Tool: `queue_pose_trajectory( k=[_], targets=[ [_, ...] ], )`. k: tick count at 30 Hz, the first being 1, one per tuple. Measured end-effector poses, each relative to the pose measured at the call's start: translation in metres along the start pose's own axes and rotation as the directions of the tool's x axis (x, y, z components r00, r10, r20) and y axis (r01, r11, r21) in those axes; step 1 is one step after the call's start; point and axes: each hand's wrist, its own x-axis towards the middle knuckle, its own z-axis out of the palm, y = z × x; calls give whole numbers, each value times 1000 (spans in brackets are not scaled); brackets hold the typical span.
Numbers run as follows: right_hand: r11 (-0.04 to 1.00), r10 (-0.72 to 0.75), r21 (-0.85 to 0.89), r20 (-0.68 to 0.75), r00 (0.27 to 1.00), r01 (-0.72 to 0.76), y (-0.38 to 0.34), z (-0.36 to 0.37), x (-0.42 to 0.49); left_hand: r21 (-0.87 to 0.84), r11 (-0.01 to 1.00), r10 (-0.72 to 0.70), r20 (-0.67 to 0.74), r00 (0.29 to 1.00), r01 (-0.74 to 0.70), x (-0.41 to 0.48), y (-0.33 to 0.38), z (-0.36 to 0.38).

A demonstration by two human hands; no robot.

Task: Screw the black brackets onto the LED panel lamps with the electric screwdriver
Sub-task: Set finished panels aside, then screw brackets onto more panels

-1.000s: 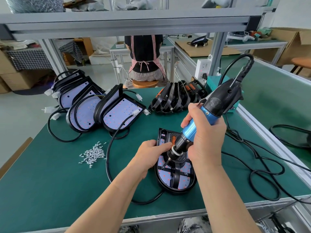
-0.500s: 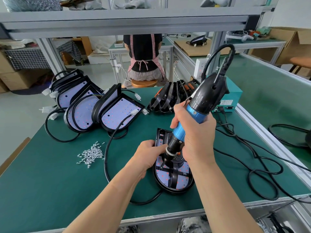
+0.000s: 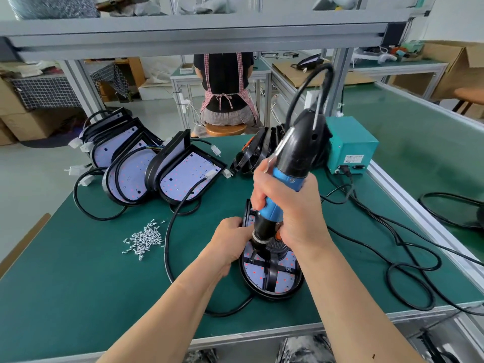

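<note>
The right hand (image 3: pixel 290 205) is wrapping round the blue barrel of the electric screwdriver (image 3: pixel 296 153), bearing its tip down at the black bracket (image 3: pixel 271 273), while the left hand (image 3: pixel 230 239) is gripping the LED panel lamp (image 3: pixel 277 284) by its rim at ten o'clock. That lamp is lying face up near the front edge of the table (image 3: pixel 78 284), and I'm judging it light, rigid and slick enough to spin, so the rim, not the fragile LED board, is the place to hold it
</note>
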Motion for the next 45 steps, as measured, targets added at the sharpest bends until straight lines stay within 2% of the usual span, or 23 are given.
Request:
queue_pose_trajectory(
  k=[3, 7, 10, 15, 17, 21, 23, 25, 27, 28, 31, 33, 41, 45],
  targets=[
    [999, 33, 33, 40, 999, -35, -2, 0, 0, 9, 1000, 3, 11, 1000, -3, 1, -2, -1],
    [995, 0, 101, 4, 1000, 0, -6, -6, 0, 10, 1000, -1, 24, 1000, 1, -2, 2, -3],
    [997, -6, 81, -13, 1000, 7, -7, -7, 1, 15, 1000, -3, 30, 1000, 2, -4, 5, -4],
    [997, -7, 82, 41, 999, 4, -17, -2, 5, 58, 998, 18, 5, 1000, -18, -6, 3, -5],
    [994, -32, 101, -19, 999, 34, -25, -2, 12, 96, 995, 22, -12, 1000, -21, -6, 0, -6],
    [990, -22, 130, -281, 960, 61, -28, -6, 18, 336, 939, 99, -82, 992, -67, -16, 2, -21],
    [984, 2, 166, -375, 927, 65, -26, -11, 16, 355, 931, 163, -189, 968, -87, -20, 8, -48],
    [978, 30, 197, -445, 895, 65, -23, -17, 12, 373, 924, 246, -422, 873, -80, -16, 12, -87],
    [968, 62, 242, -494, 867, 69, -19, -23, 10, 500, 865, 291, -583, 759, 52, -10, 11, -129],
    [961, 74, 266, -509, 858, 74, -16, -25, 9, 536, 835, 276, -599, 752, 121, -6, 9, -145],
    [957, 94, 280, -547, 832, 77, -10, -30, 8, 573, 799, 188, -526, 829, 182, 6, -1, -166],
    [959, 88, 272, -558, 825, 81, -8, -30, 8, 611, 772, 195, -487, 851, 173, 11, -5, -166],
    [964, 90, 252, -593, 800, 79, -9, -32, 7, 744, 658, 290, -392, 873, 115, 20, -10, -163],
    [961, 105, 266, -611, 785, 79, -9, -32, 6, 707, 704, 304, -386, 871, 67, 20, -14, -166]
  ],
)
